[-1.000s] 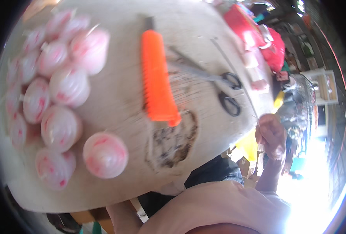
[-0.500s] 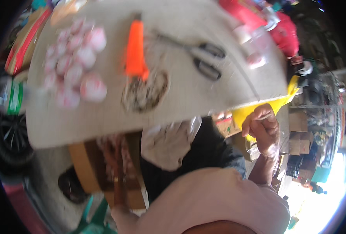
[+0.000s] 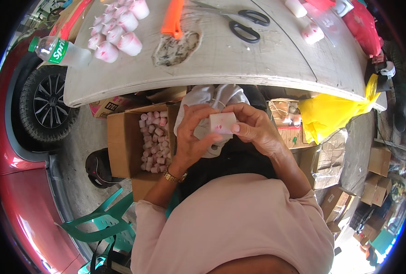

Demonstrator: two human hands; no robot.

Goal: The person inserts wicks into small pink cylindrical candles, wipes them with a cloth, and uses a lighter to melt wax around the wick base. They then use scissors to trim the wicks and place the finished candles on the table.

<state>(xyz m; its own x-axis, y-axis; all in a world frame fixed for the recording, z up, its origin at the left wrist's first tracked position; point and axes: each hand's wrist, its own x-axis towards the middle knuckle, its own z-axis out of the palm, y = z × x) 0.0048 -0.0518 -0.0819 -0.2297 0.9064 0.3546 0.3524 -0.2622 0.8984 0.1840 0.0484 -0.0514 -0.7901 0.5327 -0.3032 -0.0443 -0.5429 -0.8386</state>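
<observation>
Dead centre, above the lap, I see the right hand clamped on a small pink-and-white cylinder, its thumb at the right edge; the left hand grips the same piece from its left side. Half a second back, the left was down inside the carton; now it has come out, and the right has swung in from three o'clock to meet it, so I judge a single piece is under two-handed work. A thin pale strand curves by the fingertips. At nine o'clock, more cylinders lie in the carton. Farther off, on the desk, similar pieces cluster at eleven, an orange-handled tool lies at half past eleven, scissors at half past twelve.
</observation>
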